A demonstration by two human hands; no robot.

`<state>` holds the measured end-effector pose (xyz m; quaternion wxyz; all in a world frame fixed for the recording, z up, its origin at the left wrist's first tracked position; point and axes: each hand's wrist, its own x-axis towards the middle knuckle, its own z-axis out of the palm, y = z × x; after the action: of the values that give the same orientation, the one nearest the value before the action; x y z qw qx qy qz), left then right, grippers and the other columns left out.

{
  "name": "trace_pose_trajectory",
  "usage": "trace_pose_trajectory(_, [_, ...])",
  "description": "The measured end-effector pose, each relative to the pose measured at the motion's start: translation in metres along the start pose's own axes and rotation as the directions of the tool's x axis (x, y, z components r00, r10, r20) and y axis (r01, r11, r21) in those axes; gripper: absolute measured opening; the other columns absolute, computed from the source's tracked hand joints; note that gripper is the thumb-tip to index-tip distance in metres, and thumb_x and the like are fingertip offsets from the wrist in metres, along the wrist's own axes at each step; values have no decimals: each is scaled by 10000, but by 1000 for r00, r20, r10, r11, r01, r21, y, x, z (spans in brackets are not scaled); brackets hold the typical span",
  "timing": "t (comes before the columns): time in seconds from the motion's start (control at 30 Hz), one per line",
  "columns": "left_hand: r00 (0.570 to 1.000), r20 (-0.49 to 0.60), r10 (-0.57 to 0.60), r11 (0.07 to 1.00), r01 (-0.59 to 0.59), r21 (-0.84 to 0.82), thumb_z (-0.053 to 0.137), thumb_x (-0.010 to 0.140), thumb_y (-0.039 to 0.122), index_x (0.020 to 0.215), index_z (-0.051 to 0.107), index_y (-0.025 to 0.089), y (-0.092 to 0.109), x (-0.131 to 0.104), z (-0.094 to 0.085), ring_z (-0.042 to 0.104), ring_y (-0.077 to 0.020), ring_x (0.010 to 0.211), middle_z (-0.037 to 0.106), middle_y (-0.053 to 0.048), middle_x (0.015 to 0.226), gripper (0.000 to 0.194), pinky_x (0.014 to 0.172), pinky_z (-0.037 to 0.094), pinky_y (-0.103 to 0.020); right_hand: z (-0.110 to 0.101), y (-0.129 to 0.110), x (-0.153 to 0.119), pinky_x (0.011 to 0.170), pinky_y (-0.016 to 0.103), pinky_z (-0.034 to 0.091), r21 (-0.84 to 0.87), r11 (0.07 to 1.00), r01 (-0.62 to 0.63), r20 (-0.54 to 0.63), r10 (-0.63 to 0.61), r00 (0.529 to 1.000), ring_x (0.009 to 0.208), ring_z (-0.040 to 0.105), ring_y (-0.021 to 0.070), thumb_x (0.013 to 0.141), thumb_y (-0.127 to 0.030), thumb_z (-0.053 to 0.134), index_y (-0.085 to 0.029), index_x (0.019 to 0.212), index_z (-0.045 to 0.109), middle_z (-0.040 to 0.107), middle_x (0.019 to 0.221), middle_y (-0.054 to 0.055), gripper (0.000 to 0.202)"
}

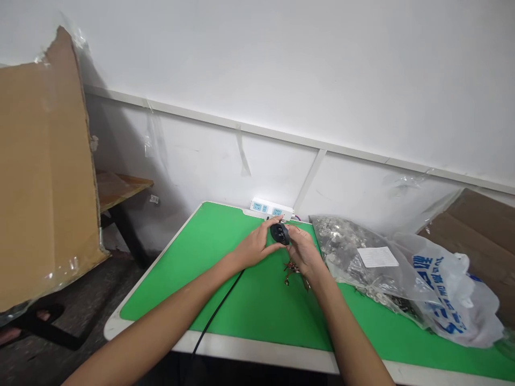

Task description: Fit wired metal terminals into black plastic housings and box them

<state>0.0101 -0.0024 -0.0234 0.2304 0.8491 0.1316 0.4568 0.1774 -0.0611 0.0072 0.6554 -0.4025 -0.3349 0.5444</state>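
Observation:
A small black rounded part (pixel 279 234) with a recessed front is held above the green mat, between my two hands. My left hand (pixel 256 244) has its thumb and index finger closed around its left side. From the other side, my right hand (pixel 302 247) grips its right edge, with some of those fingers hidden. Below my right hand lies a small cluster of metal pieces with red bits (pixel 290 269), partly covered by the hand. A black cable (pixel 219 306) runs from under my left forearm over the table's front edge.
A white power strip (pixel 271 208) sits at the table's back edge by the wall. To the right lie a clear bag of small metal parts (pixel 341 238) and a white plastic bag with blue print (pixel 462 300). A cardboard sheet (pixel 44 177) stands at the left.

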Motion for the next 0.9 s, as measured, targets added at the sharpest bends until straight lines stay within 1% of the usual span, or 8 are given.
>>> trace_pose_trajectory(0.1, [1000,4,6,1000,-6,0,667,1010,440,1551,327,228,-1,-1,1,452,-313,1534,465,-205,1633,673,1248,433,-581,3,3,-1,648,276,497,1,999,39,-1,-39,999,745,618,171,568,-474,983,-206,779,792,737,808,24,391])
trace_pose_trajectory(0.27, [999,26,-35,999,35,-12,664,1014,428,1558,342,222,-1,-1,1,431,-316,1547,451,-207,1645,665,1257,418,-583,5,7,-2,682,302,492,-52,995,90,-59,-93,994,752,619,186,556,-499,974,-215,755,764,733,796,21,405])
trace_pose_trajectory(0.4, [998,53,-24,1000,24,-8,632,1028,456,1518,385,206,-3,-1,1,406,-316,1560,425,-219,1659,603,1259,402,-591,4,10,-2,715,324,509,-90,992,86,-58,-92,994,774,628,210,593,-486,939,-226,768,750,733,798,26,366])
trace_pose_trajectory(0.5, [998,62,-26,999,27,-21,634,1022,472,1496,424,203,-5,-2,1,419,-318,1553,442,-215,1650,584,1260,399,-582,4,13,-2,698,316,505,-92,993,76,-63,-82,995,763,622,207,594,-464,925,-227,754,737,728,783,24,342])
trace_pose_trajectory(0.6, [995,70,-70,996,73,-42,644,1010,493,1534,403,203,-4,-2,1,425,-326,1550,447,-208,1648,646,1270,380,-577,6,14,-1,678,308,496,-85,995,52,-85,-60,995,774,625,210,576,-450,920,-224,770,744,734,793,26,346])
trace_pose_trajectory(0.73, [976,84,-199,976,205,-71,599,1021,536,1621,293,185,0,-1,0,413,-347,1553,370,-217,1689,760,1278,357,-554,8,7,-2,672,293,484,-105,994,-22,-152,6,988,818,644,214,538,-474,934,-225,797,777,767,846,29,392])
trace_pose_trajectory(0.83, [964,48,-263,954,267,-138,520,1041,588,1654,241,173,3,2,2,380,-340,1567,336,-209,1706,791,1301,307,-530,8,-2,-5,730,304,491,-149,988,-44,-132,24,991,879,669,224,540,-513,939,-218,811,801,794,901,43,424])
trace_pose_trajectory(0.9, [960,-1,-282,941,276,-193,476,1044,628,1646,293,173,4,6,4,349,-334,1580,358,-188,1700,777,1325,246,-521,7,-8,-6,797,325,499,-186,982,-42,-117,20,993,965,689,245,553,-519,938,-220,818,810,809,948,53,419])
